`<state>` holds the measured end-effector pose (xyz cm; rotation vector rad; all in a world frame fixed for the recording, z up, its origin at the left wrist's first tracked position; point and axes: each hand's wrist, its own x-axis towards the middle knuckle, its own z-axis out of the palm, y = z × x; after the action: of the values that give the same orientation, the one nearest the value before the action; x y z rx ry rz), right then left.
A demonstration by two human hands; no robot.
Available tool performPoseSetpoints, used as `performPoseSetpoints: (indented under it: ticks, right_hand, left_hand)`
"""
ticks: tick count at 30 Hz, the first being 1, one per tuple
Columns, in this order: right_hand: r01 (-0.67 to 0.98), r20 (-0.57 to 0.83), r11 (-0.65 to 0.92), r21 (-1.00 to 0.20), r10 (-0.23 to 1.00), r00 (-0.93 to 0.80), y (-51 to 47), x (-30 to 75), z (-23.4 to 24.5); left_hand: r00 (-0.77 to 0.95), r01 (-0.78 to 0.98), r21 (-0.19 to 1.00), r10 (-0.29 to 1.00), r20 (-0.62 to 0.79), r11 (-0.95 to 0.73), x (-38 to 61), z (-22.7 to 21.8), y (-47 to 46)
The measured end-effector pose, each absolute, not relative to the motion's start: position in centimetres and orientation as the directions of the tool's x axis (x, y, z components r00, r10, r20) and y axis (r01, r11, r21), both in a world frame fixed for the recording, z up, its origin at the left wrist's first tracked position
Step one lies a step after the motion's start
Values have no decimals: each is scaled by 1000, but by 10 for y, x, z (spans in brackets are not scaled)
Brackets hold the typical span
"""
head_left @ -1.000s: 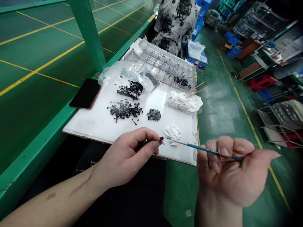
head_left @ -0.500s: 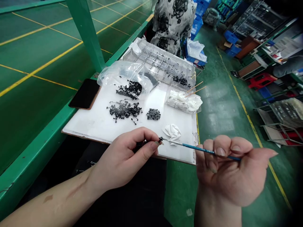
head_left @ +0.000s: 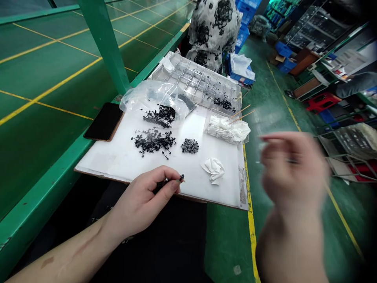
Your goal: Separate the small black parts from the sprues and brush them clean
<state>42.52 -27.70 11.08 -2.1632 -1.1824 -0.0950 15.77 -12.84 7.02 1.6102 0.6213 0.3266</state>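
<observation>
My left hand (head_left: 141,202) hovers at the near edge of a white board (head_left: 118,161), its thumb and forefinger pinched on a tiny black part (head_left: 181,179). My right hand (head_left: 291,173) is raised to the right of the board and smeared by motion. Its fingers look curled, and a faint dark streak across them looks like the thin blue brush (head_left: 290,160). On the board lie a cluster of black sprue pieces (head_left: 153,140), a small heap of black parts (head_left: 190,146) and a crumpled white wipe (head_left: 214,169).
A clear bag (head_left: 153,94) spilling black sprues, a clear compartment tray (head_left: 194,76) and a tub of swabs (head_left: 228,127) sit further back. A dark phone (head_left: 103,122) lies left of the board beside a green post (head_left: 103,43). A person in a floral garment (head_left: 213,27) stands beyond.
My right hand has swung up and away from the left hand, taking the brush tip off the black part. My left hand has drawn slightly back and left.
</observation>
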Motion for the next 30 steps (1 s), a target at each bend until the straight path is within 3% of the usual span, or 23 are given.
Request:
performPoseSetpoints:
  ticks: [1, 4, 10, 19, 22, 26, 30]
  right_hand:
    - [813, 286, -417, -406, 787, 546, -260, 423, 99]
    - [846, 96, -474, -245, 856, 508, -219, 414, 56]
    - [870, -112, -488, -67, 870, 479, -192, 408, 12]
    - [911, -193, -412, -1, 894, 404, -182, 415, 10]
    - [920, -193, -393, -3, 903, 385, -183, 416, 9]
    - [925, -152, -380, -24, 916, 372, -183, 418, 12]
    - [926, -30, -367, -89, 930, 366, -202, 417, 37]
  left_hand:
    - [812, 218, 975, 563, -153, -50, 157, 68, -128]
    - [813, 246, 967, 559, -165, -72, 154, 66, -128]
    - [835, 252, 963, 524, -167, -95, 151, 66, -128]
    - [862, 236, 966, 482, -160, -101, 152, 64, -122]
    - [840, 216, 974, 521, -149, -70, 153, 65, -126]
    - [807, 191, 980, 577, -126, -52, 155, 67, -132]
    - [825, 175, 982, 555, -106, -74, 155, 72, -131]
